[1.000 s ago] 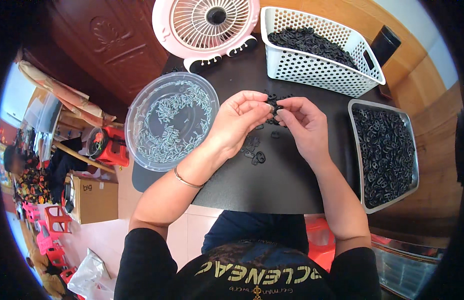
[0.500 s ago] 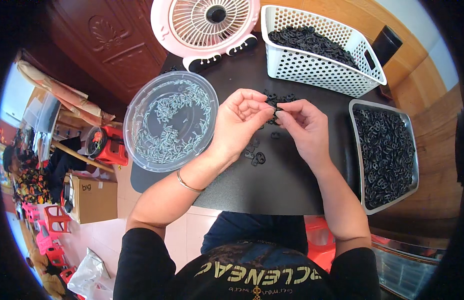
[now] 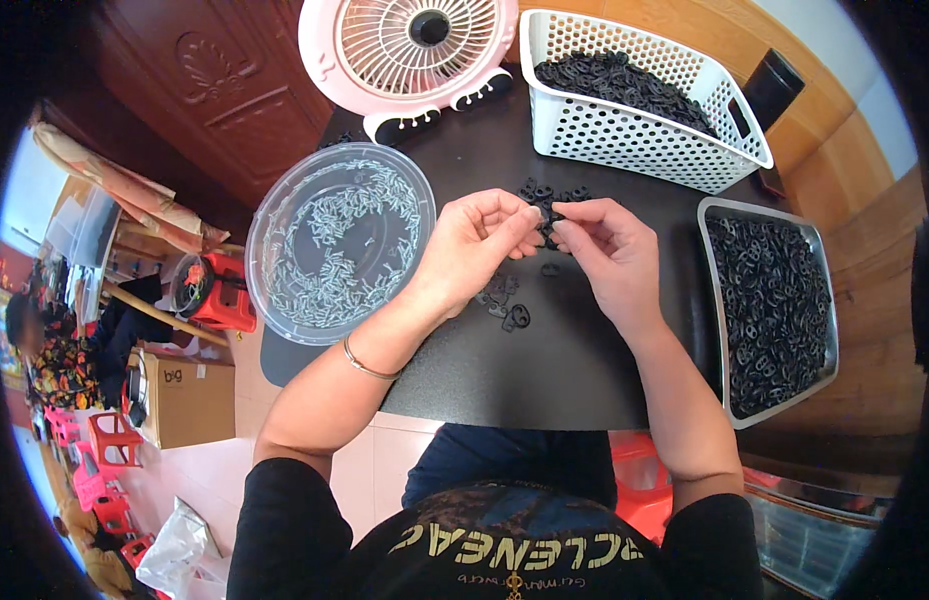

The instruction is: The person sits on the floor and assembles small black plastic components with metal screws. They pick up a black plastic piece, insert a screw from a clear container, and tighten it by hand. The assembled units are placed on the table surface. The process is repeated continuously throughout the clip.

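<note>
My left hand [image 3: 470,245] is closed in a pinch over the dark table, its thumb and index fingertips pressed together; whatever lies between them is too small to make out. Facing it, my right hand [image 3: 615,250] pinches a small black plastic part [image 3: 552,218] between thumb and forefinger. The fingertips of both hands are close together, just in front of a loose pile of similar black parts [image 3: 575,196]. A few more black pieces [image 3: 516,317] lie nearer to me. Left of my left hand stands a clear round tub [image 3: 370,238] holding many short silvery pins [image 3: 333,290].
A white perforated basket [image 3: 625,150] of black parts stands at the back right. Along the right edge is a metal tray [image 3: 720,300] full of black rings. A pink fan [image 3: 330,60] stands at the back. Left, beyond the table, are a cardboard box [image 3: 197,400] and red stools.
My left hand has shifted slightly toward me, and its fingertips have drawn a little away from the right hand's. The right hand has barely moved.
</note>
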Demonstrator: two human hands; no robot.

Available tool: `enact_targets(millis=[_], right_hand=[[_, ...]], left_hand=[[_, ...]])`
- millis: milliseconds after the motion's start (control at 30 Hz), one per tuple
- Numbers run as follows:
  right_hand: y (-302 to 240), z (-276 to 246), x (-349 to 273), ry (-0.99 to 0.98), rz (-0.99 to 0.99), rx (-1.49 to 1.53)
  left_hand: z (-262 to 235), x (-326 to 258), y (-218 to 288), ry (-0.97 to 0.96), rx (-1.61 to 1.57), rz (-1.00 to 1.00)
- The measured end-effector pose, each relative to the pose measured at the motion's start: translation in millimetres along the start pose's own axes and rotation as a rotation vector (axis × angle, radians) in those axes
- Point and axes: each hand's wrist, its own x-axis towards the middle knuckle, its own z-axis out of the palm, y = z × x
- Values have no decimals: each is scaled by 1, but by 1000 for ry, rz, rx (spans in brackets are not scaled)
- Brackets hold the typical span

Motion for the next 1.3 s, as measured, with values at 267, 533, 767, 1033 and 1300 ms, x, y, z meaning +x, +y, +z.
enact_targets(millis=[267, 533, 767, 1033, 1300], right_hand=[[4, 1, 0, 14, -28, -43], [8, 2, 0, 17, -83, -91], [4, 2, -2, 6, -33, -105], [5, -2, 1, -82, 123, 184], [4, -1, 2, -16, 49, 44]], left_hand=[[0, 2, -4, -19, -157, -30], [-2, 2, -5, -25, -276, -61], [-3, 4, -7, -21, -316, 18], [0, 1, 0, 0, -190, 74], [-1, 3, -3, 40, -72, 23]])
